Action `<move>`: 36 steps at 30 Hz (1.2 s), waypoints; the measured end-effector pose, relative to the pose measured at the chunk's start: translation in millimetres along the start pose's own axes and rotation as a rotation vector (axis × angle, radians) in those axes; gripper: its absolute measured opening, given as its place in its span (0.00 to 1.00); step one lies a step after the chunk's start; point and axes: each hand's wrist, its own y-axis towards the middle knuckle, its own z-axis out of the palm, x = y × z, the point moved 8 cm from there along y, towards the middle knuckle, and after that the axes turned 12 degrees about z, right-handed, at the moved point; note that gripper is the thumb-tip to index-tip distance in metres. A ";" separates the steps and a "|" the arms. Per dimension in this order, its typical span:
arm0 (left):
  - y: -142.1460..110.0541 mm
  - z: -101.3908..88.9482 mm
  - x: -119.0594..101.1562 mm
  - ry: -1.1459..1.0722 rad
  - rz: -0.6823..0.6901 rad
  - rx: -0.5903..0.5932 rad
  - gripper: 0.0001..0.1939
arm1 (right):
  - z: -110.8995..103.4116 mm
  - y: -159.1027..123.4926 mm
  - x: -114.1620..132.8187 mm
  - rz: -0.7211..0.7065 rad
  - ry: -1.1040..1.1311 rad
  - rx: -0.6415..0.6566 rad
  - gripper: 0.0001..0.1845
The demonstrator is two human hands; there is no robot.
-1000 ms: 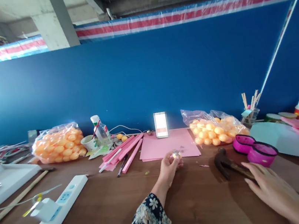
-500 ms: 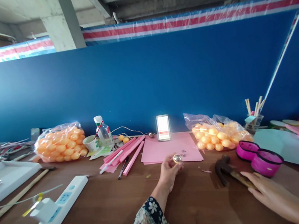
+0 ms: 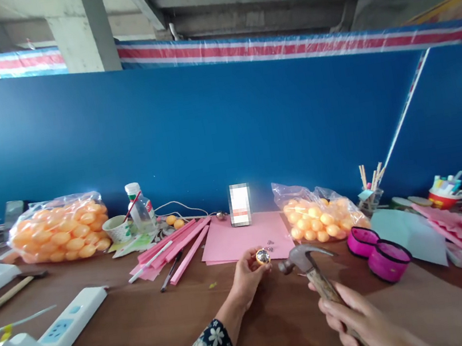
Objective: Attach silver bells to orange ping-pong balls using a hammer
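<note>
Between the fingertips of my left hand [image 3: 247, 279] is a small round ball [image 3: 263, 256], shiny silver on top with a gold-orange rim. My left hand rests low over the table, in front of the pink sheets [image 3: 245, 240]. A few tiny metal bits [image 3: 270, 243] lie on the sheets just beyond the ball. My right hand [image 3: 351, 311] is wrapped round the wooden handle of a claw hammer [image 3: 307, 258]. The hammer is raised off the table, its striking face towards the ball but apart from it, the claw pointing right.
Bags of orange balls [image 3: 64, 232] [image 3: 318, 219] stand left and right at the back. Pink strips [image 3: 188, 249], a bottle [image 3: 141, 212] and a paper cup [image 3: 117, 229] are left of centre. A power strip [image 3: 52, 344] lies front left. Magenta bands [image 3: 387, 260] stand right.
My right hand has lifted the hammer off the table and brought it leftwards, towards the ball. My left hand still holds the ball. The view has shifted to the right.
</note>
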 end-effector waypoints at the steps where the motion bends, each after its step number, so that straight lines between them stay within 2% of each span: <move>1: -0.5 0.6 -0.5 0.012 0.000 0.004 0.25 | 7.5 -1.2 5.1 0.002 0.031 0.050 0.26; 3: -1.0 2.7 -2.3 0.027 0.009 0.020 0.26 | 15.7 -3.2 16.6 -0.031 0.009 0.101 0.24; 5: -1.4 5.9 -5.3 0.036 0.028 0.050 0.25 | 19.7 -4.7 27.1 -0.102 -0.118 0.106 0.20; 8: -2.5 9.6 -8.8 0.057 0.044 0.083 0.23 | 23.2 -4.8 35.9 -0.212 -0.310 0.055 0.15; 10: -3.0 10.6 -9.8 0.071 0.050 0.089 0.22 | 24.8 -2.2 36.4 -0.240 -0.344 0.016 0.14; 13: -2.8 11.5 -9.0 0.082 0.064 0.100 0.22 | 28.0 4.4 34.8 -0.233 -0.310 -0.002 0.14; 18: -2.6 12.4 -7.0 0.108 0.083 0.123 0.22 | 32.1 14.3 32.8 -0.143 -0.255 0.067 0.14; 26: -1.8 9.1 -4.3 0.116 0.063 0.100 0.23 | 24.3 -1.6 48.0 -0.215 -0.188 0.009 0.13; 29: -1.8 10.3 -7.2 0.141 0.048 0.088 0.22 | 25.1 -5.0 42.6 -0.204 -0.224 -0.003 0.14; 32: -3.7 13.1 -12.7 0.179 0.029 0.085 0.17 | 26.1 -1.3 31.2 -0.178 -0.257 -0.025 0.14; 36: -5.7 19.2 -17.2 0.166 0.045 0.145 0.13 | 32.9 4.9 23.4 -0.142 -0.270 0.015 0.13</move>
